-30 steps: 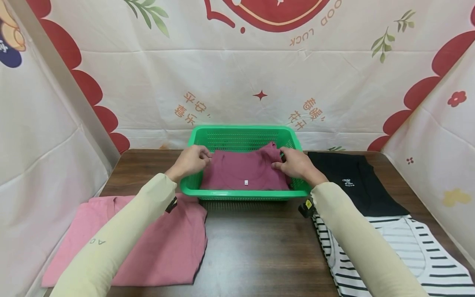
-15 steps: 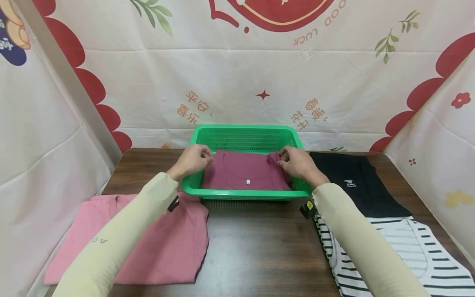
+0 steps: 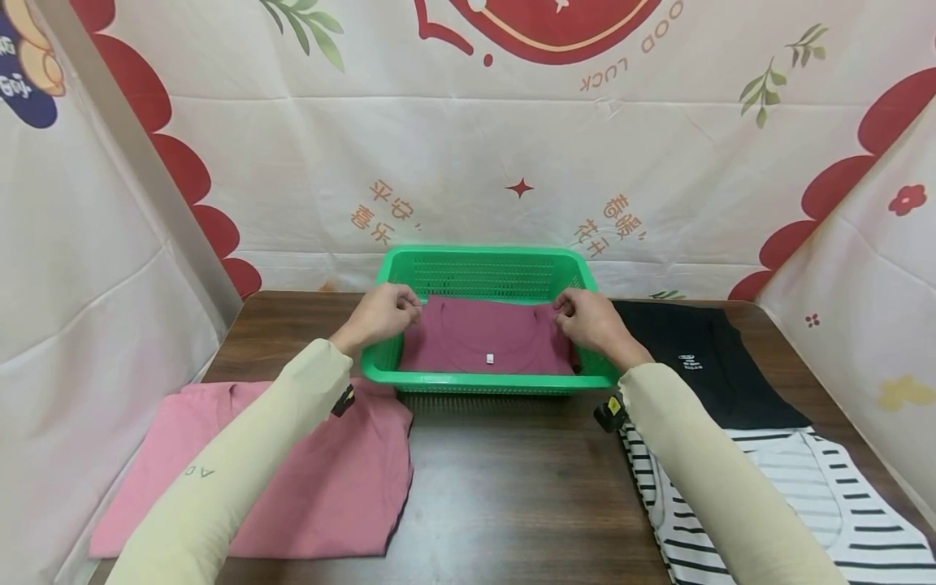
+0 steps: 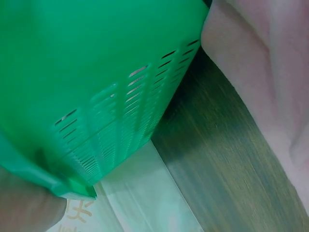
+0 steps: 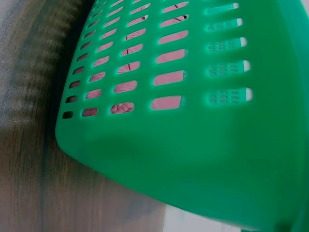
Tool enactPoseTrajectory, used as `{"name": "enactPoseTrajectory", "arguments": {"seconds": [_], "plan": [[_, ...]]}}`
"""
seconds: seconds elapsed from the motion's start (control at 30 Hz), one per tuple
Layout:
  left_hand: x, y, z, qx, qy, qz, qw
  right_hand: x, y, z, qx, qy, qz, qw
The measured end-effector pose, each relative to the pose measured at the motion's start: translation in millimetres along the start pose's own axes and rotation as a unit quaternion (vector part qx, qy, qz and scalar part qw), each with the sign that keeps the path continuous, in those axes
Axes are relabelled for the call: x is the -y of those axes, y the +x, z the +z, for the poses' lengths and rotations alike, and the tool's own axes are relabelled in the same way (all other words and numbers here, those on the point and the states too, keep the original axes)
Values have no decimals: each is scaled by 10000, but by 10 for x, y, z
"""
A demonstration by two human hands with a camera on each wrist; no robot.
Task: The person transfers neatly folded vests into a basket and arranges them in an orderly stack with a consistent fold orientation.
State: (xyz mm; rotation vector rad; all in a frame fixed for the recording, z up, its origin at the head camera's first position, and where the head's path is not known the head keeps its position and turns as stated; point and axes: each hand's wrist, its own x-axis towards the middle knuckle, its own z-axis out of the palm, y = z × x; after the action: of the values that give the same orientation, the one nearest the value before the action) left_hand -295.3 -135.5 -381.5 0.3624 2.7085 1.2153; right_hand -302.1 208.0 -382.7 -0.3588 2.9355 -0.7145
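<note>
A folded maroon T-shirt [image 3: 486, 333] with a small white neck label lies in a green plastic basket [image 3: 490, 382]. My left hand [image 3: 382, 315] reaches over the basket's left rim, its curled fingers pinching the shirt's far left corner. Over the right rim, my right hand [image 3: 594, 323] pinches the far right corner between thumb and fingers. Part of the left hand [image 4: 29, 203] shows at the lower left of the left wrist view, beside the slotted basket wall [image 4: 111, 63]. The right wrist view holds the basket's outer wall [image 5: 145, 145], with pinkish cloth behind its slots; the fingers are hidden.
A folded pink shirt [image 3: 322, 487] lies on the brown wooden table [image 3: 512, 496] at the left, partly under the left forearm. At the right are a folded black shirt [image 3: 695, 366] and a black-and-white striped shirt [image 3: 797, 487]. A printed white cloth [image 3: 468, 162] hangs behind the basket.
My right hand has drawn the shirt's bunched right corner outward and down, and that side now lies flatter. The left hand stays at its corner. The view has shifted slightly.
</note>
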Motion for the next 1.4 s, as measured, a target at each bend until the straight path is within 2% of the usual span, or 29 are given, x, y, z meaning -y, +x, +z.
{"name": "enactPoseTrajectory", "arguments": {"seconds": [0.47, 0.63, 0.8, 0.97, 1.2, 1.4], "plan": [[-28, -24, -20, 272, -345, -83, 9990, -10, -41, 5, -109, 32, -205, 9997], [-51, -46, -7, 476, -437, -1, 9979, -8, -57, -17, -37, 94, -231, 9997], [-93, -89, -8, 485, -485, 127, 9976, 12, -101, -46, -22, 356, -297, 9989], [-132, -158, -40, 478, -593, 149, 9970, 70, -159, -47, -29, 740, -425, 9964], [-120, -307, -118, 559, -746, 208, 9954, 235, -241, -33, -271, 753, -544, 9953], [-106, -474, -226, 626, -936, 283, 9932, 378, -336, -12, -251, 694, -688, 9949]]}}
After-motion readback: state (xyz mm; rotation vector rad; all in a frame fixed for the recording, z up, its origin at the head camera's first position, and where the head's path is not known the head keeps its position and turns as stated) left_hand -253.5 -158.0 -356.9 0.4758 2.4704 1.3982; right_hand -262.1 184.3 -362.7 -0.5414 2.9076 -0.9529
